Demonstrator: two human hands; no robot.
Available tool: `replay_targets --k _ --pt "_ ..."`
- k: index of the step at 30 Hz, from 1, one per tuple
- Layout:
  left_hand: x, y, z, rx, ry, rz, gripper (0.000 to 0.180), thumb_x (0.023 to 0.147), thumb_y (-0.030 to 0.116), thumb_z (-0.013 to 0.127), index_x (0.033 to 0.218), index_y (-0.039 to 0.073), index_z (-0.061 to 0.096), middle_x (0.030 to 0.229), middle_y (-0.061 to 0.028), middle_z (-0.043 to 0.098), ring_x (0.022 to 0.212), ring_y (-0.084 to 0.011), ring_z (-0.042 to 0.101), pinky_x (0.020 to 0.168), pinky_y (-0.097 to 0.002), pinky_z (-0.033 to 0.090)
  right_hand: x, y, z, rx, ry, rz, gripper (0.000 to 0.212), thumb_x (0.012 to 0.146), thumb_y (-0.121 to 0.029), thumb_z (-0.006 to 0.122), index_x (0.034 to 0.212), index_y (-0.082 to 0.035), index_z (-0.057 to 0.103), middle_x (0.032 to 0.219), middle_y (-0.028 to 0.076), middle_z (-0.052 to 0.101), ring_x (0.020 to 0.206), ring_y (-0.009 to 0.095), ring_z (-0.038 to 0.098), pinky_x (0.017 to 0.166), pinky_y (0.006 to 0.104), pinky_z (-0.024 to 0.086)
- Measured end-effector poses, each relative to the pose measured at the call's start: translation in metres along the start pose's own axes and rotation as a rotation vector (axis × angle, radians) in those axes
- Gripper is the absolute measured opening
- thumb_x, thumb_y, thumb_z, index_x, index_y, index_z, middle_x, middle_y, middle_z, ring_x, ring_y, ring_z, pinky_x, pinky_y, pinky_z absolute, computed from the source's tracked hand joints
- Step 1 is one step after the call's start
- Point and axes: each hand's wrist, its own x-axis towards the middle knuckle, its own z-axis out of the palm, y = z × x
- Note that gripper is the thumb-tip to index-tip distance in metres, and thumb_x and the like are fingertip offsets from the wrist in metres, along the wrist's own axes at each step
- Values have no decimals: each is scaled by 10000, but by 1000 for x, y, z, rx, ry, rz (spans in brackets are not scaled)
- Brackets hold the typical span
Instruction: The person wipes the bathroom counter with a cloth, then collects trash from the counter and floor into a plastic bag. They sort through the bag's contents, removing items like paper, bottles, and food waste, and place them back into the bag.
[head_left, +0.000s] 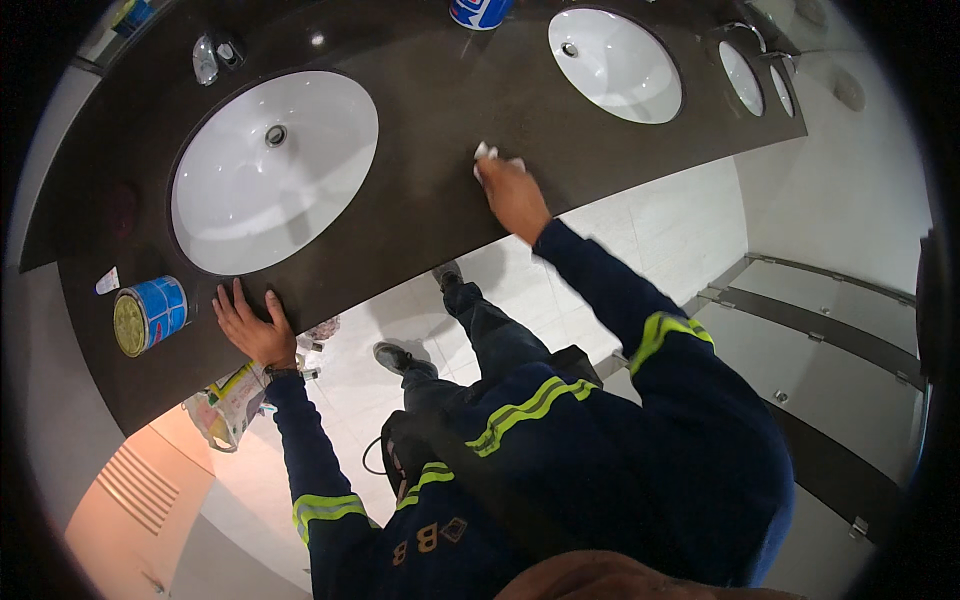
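Observation:
My right hand (515,200) is closed around a crumpled white cloth or wipe (484,154), pressed to the dark countertop (430,190) between two basins. Only the edges of the white piece show past my fingers. Farther left, my left hand (256,325) lies flat on the counter's front edge with its fingers spread. Just left of it is a blue can (163,308) with a yellowish end turned toward me. Past the can lies a small white scrap (107,281).
A white oval basin (330,120) is set in the counter ahead of my left hand, with a chrome faucet (206,60) behind it. Another basin (630,75) is at the right. A second blue can (481,12) stands at the back. Plastic bags (232,405) hang or stand below the counter.

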Motion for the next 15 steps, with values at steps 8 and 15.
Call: replay_targets --k 8,15 --pt "0 -2 -1 -14 -20 6 578 963 421 615 1435 96 540 1529 -188 454 1434 -429 371 1172 -568 286 27 20 -23 -103 -119 -4 83 994 -120 526 1041 -58 554 885 206 680 834 414 665 738 518 507" --pt "1 0 -3 -17 -23 -2 563 957 404 625 1417 86 558 1519 -192 466 1431 -436 372 1169 -567 296 41 37 -25 -104 -89 -9 63 989 -89 538 1034 -45 541 900 214 679 858 422 668 733 520 528"
